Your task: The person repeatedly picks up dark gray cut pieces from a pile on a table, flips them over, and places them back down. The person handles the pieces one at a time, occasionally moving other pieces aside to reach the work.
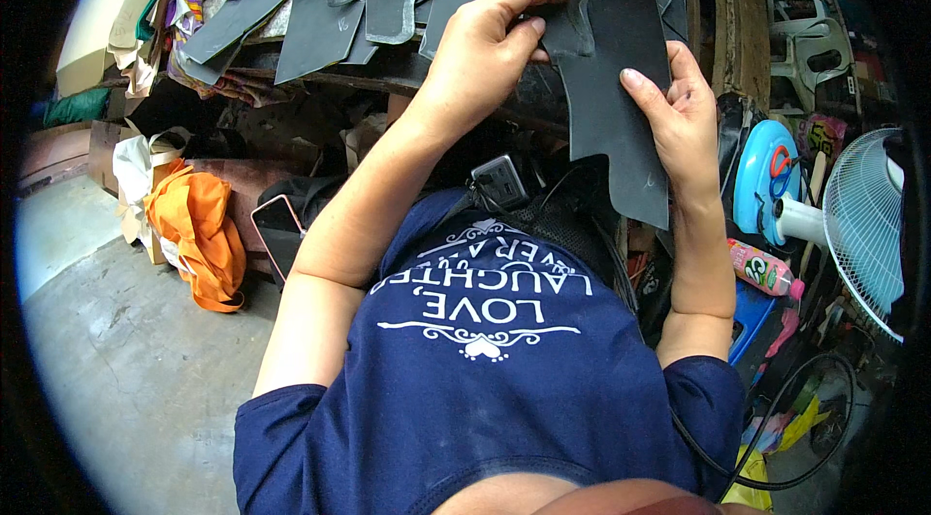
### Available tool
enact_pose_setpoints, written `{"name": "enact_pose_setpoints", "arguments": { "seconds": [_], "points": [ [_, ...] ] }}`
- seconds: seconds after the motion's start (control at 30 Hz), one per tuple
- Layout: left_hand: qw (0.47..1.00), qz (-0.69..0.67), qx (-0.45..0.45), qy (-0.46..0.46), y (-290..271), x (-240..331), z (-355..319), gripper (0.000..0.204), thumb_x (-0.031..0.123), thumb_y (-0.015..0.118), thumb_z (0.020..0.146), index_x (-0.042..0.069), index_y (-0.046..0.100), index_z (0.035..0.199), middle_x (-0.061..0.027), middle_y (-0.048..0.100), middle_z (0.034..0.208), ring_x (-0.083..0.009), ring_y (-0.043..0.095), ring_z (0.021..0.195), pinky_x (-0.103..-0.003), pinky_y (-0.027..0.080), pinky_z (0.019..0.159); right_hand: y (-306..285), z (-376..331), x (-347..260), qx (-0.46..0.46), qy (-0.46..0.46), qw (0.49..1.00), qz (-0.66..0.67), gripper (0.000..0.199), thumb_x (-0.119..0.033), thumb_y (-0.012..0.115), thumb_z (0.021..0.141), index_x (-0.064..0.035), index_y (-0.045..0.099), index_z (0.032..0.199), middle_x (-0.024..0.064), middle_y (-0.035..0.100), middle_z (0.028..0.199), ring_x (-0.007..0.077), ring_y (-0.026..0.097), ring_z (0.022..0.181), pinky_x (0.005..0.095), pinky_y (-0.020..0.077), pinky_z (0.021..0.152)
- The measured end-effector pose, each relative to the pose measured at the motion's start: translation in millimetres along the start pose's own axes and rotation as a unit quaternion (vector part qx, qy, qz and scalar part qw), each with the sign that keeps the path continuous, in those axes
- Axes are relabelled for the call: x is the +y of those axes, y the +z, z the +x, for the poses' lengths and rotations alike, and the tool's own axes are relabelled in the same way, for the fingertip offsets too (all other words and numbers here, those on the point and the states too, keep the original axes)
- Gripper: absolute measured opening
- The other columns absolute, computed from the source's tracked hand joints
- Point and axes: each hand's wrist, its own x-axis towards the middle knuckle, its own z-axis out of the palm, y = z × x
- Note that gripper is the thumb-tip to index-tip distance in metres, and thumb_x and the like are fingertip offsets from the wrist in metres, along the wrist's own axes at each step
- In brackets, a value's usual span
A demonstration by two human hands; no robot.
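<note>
Left grip point(485, 42) is closely pinching, right grip point(687, 122) is snugly clasping, overlapping black sheets point(613, 93) at 1 o'clock.

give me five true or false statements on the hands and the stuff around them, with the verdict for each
1. The right hand holds a flat, notched black sheet piece by its edge. True.
2. The left hand lies flat on the floor. False: it is raised, its fingertips close to the upper part of that piece.
3. A crumpled orange cloth is on the person's left. True.
4. A round white fan with a wire guard stands on the person's left. False: it is on the right.
5. A pink-labelled bottle with a pink cap is on the person's right. True.
</note>
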Motion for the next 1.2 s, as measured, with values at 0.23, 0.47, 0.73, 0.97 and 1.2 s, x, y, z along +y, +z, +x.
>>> {"name": "enact_pose_setpoints", "arguments": {
  "seconds": [0.23,0.47,0.73,0.97,1.2],
  "points": [
    [0.999,0.03,-0.016,-0.004,-1.2,1.9,-0.6,0.032,0.003,0.053,0.097,0.003,0.061,0.128,-0.0055,0.067,0.114,-0.0074,0.063,0.093,-0.021,0.053,0.079,1.9,7.1,4.0,-0.03,-0.035,0.999,-0.021,0.028,-0.004,0.064,0.092,0.0018,0.053,0.116,0.0093,0.064,0.104,0.0112,0.066,0.085,0.0252,0.0577,0.071],
    [0.999,0.029,-0.017,0.002,-0.9,3.1,-0.3,0.032,0.003,0.053,0.097,0.003,0.061,0.128,-0.0056,0.067,0.112,-0.0076,0.063,0.093,-0.022,0.054,0.079,-1.1,5.1,4.3,-0.028,0.0,0.999,-0.016,0.029,-0.004,0.064,0.092,0.0025,0.052,0.118,0.0101,0.065,0.103,0.0122,0.066,0.088,0.0254,0.0567,0.074],
    [0.998,0.018,-0.063,0.002,1.3,11.2,-3.8,0.058,-0.001,0.07,0.079,0.001,0.053,0.135,-0.0013,0.061,0.091,-0.0046,0.054,0.077,-0.02,0.047,0.07,2.7,2.2,7.7,-0.006,-0.003,1.0,0.005,0.028,-0.003,0.063,0.092,0.0029,0.052,0.117,0.0104,0.064,0.105,0.0126,0.064,0.09,0.0256,0.0551,0.077],
    [0.998,-0.004,-0.059,0.018,5.7,5.8,0.7,0.073,0.0,0.071,0.073,0.003,0.047,0.142,-0.003,0.054,0.082,-0.0089,0.047,0.071,-0.023,0.047,0.069,-2.5,4.2,1.5,0.018,-0.019,0.999,-0.032,0.015,-0.012,0.064,0.095,-0.0033,0.059,0.106,-0.0006,0.064,0.095,0.0053,0.059,0.086,0.0213,0.0489,0.077],
    [0.99,-0.02,-0.137,-0.025,3.2,14.1,1.6,0.079,-0.01,0.066,0.079,0.002,0.034,0.15,-0.0105,0.056,0.132,-0.0111,0.057,0.11,-0.026,0.048,0.094,-10.7,9.0,2.2,0.018,-0.014,1.0,0.017,0.013,-0.013,0.066,0.094,-0.0021,0.063,0.102,0.0011,0.067,0.095,0.005,0.06,0.085,0.0221,0.0495,0.077]
  ]
}}
